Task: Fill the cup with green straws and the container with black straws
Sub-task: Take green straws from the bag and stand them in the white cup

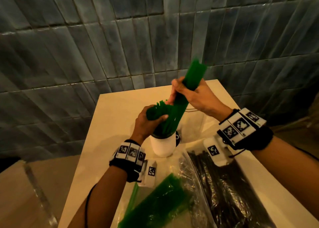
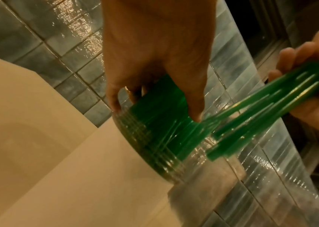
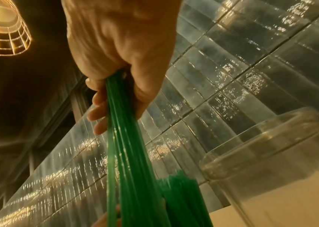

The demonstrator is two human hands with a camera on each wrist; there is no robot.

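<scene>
A white cup (image 1: 162, 145) stands on the cream table (image 1: 110, 124), packed with green straws (image 1: 156, 113). My left hand (image 1: 146, 124) grips those straws just above the clear ridged rim of the cup (image 2: 166, 162). My right hand (image 1: 195, 96) grips a second bundle of green straws (image 1: 189, 83), tilted, with its lower ends down among the straws in the cup. The right wrist view shows this bundle (image 3: 127, 153) running from the right hand (image 3: 119, 53) downward, beside a clear container (image 3: 271, 153) that looks empty.
Near the table's front lie a plastic bag of green straws (image 1: 155, 205) and, to its right, a plastic bag of black straws (image 1: 224, 184). A grey tiled wall (image 1: 120, 46) stands behind the table. A cardboard box (image 1: 25, 193) sits low at the left.
</scene>
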